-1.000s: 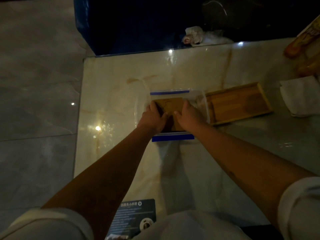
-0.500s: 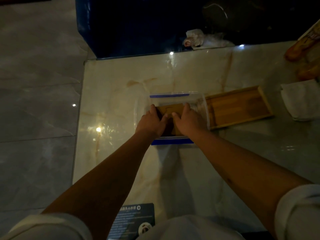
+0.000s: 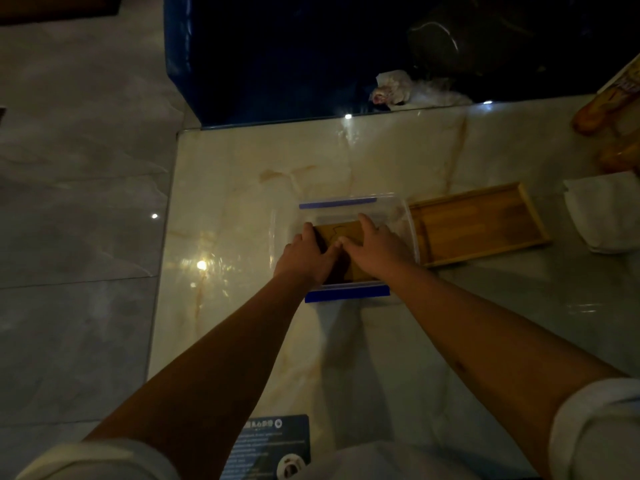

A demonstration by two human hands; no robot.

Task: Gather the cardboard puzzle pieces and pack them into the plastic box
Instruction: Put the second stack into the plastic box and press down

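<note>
A clear plastic box [image 3: 405,216] with blue clip edges stands in the middle of the marble table. Inside it lie the brown cardboard puzzle pieces [image 3: 341,232], packed flat as a block with cut lines showing. Both my hands are down in the box. My left hand [image 3: 303,258] grips the block's left edge. My right hand [image 3: 375,247] lies over its right part, fingers spread along the top. The near half of the pieces is hidden under my hands.
An empty wooden tray [image 3: 476,223] lies just right of the box, touching it. A white folded cloth [image 3: 602,213] and an orange packet [image 3: 609,112] sit at the far right. A dark printed card [image 3: 273,445] lies at the near edge. The table's left edge [image 3: 166,258] drops to the grey floor.
The block of pieces has sunk lower and flatter into the box. My right hand's fingers have slid further across its top; my left hand stays on the left edge.
</note>
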